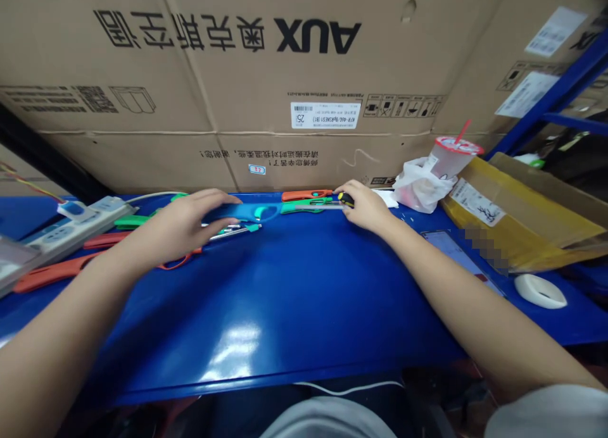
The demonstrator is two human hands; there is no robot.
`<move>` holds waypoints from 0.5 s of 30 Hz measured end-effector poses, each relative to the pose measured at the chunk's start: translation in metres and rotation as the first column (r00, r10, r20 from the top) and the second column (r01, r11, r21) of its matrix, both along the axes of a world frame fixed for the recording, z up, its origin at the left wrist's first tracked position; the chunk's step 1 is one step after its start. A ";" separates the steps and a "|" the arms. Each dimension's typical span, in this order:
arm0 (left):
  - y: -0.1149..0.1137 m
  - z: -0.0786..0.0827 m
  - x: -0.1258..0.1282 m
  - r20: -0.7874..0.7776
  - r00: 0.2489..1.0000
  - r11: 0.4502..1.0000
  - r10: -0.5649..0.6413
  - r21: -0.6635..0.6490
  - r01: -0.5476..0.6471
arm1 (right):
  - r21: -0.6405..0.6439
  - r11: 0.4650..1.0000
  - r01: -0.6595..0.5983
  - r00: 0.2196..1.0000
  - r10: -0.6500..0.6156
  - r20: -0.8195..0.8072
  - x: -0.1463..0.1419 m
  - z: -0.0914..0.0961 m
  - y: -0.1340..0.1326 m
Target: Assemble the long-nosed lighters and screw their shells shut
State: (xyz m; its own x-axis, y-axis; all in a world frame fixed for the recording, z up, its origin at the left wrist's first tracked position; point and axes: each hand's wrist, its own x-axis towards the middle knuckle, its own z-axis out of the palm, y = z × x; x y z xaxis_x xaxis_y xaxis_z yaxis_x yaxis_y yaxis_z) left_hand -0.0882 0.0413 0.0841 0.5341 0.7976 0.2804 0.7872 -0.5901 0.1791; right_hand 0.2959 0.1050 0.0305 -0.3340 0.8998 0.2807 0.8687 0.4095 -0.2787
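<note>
My left hand (183,226) is wrapped round a blue utility lighter (242,212) with a green trigger, held level above the back of the blue table. In my closed right hand (365,205) is a screwdriver (346,200) with a yellow-and-black handle, its thin shaft aimed left. Behind that shaft lie a green lighter (301,206) and an orange lighter (306,195). Metal rods with green ends (236,231) lie just below my left hand. Red and orange lighters (59,271) rest near my left forearm, which partly covers them.
A white power strip (78,226) runs along the left edge. Behind the table stands a large cardboard box (266,77). To the right are a bagged drink cup (451,156), a yellow-taped carton (532,210), a phone (456,257) and a white rounded object (540,291).
</note>
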 end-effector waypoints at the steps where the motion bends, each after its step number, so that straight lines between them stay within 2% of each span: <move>1: 0.006 0.002 -0.004 0.005 1.000 0.999 0.023 0.029 -0.023 | -0.022 0.999 -0.040 0.999 0.040 0.016 -0.003 0.002 0.006; 5: 0.036 -0.005 -0.009 0.068 0.987 0.988 0.144 0.042 -0.147 | -0.099 0.985 -0.139 0.987 0.146 0.071 -0.012 0.005 0.031; 11: 0.082 -0.033 0.007 0.061 0.985 0.987 0.159 0.030 -0.161 | -0.187 0.969 -0.161 0.971 0.190 0.148 -0.016 0.004 0.059; 15: 0.103 -0.049 0.027 0.027 0.992 0.993 0.120 -0.002 -0.120 | -0.200 0.969 -0.144 0.973 0.176 0.152 -0.021 0.001 0.053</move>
State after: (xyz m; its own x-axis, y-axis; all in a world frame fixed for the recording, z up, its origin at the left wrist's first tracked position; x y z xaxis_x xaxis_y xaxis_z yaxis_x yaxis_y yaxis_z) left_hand -0.0616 0.1439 0.0348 0.4269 0.8554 0.2932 0.8471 -0.4918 0.2014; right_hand 0.2749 0.1582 0.0311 -0.5056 0.8618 0.0411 0.8368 0.5014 -0.2197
